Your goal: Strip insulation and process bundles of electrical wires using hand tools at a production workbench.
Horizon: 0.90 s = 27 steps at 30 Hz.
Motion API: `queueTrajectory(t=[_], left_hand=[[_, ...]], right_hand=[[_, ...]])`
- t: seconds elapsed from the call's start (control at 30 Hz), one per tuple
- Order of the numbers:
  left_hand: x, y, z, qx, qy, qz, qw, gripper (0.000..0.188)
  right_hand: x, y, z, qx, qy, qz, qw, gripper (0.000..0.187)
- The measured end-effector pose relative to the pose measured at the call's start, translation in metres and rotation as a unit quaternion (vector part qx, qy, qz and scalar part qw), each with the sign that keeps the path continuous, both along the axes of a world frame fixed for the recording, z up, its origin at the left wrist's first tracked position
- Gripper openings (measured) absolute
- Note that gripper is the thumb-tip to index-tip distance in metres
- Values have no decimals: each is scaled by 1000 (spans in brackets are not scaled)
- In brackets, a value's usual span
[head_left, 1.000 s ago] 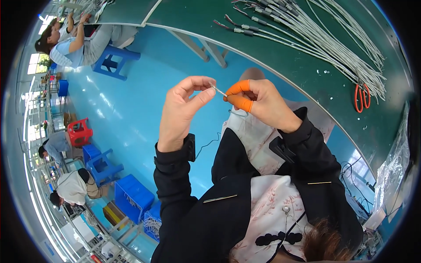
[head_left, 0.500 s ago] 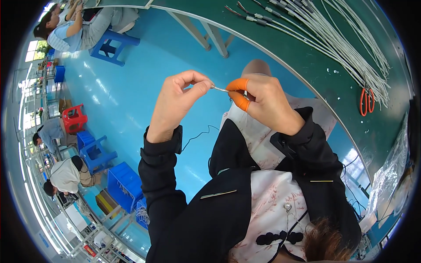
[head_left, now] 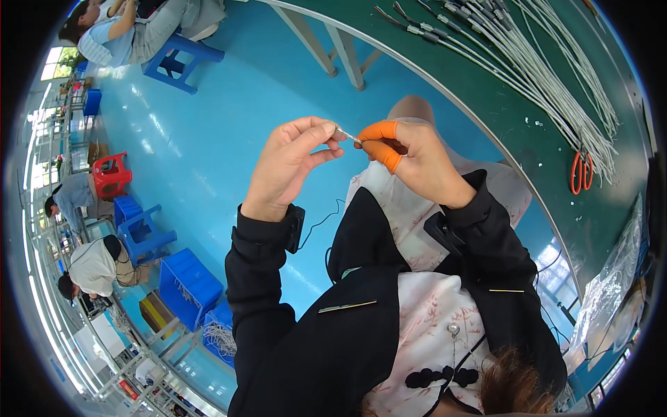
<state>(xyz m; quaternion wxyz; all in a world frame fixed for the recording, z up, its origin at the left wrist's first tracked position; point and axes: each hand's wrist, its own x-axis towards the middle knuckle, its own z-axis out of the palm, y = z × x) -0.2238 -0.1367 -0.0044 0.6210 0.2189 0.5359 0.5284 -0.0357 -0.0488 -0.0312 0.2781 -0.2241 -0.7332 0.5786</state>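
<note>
Between my two hands runs a short, thin silvery strand [head_left: 349,135], like a wire or braid, slanting down to the right. My left hand [head_left: 288,163] pinches its upper end between thumb and forefinger, with the other fingers loosely bent below. At the lower end, my right hand [head_left: 425,158] pinches it with thumb and forefinger, both wearing orange finger cots [head_left: 381,154]. Both hands are held in the air over my lap, left of the table. The strand's ends are hidden inside my fingers.
On the green table [head_left: 479,104] at the right lie a bundle of white cables [head_left: 535,90], orange-handled scissors [head_left: 581,170] and small white scraps. Clear plastic film [head_left: 611,285] hangs by its near edge. Blue stools [head_left: 182,61], blue crates [head_left: 191,285] and seated people are at the left.
The strand now slants more steeply, its right end lower. My left hand has shifted slightly right, and its lower fingers have come into view below the pinch. The whole view has shifted slightly.
</note>
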Motion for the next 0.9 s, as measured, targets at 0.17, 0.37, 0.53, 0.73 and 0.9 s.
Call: queueTrajectory(t=[0.17,0.37,0.53,0.73,0.9], left_hand=[[2,-6,-3,19,4,20,1000,20],[2,-10,-1,34,2,40,999,20],[-2,-13,-6,25,47,33,998,19],[-2,-16,-11,41,71,55,995,17],[0,-18,-15,67,47,69,994,15]], right_hand=[[-5,1,2,-232,-24,75,970,15],[-11,-1,-2,-257,-53,73,962,17],[-17,-12,-16,-207,14,38,978,17],[-16,-7,-5,-279,-30,91,956,17],[-18,-7,-5,-385,-12,127,914,18]])
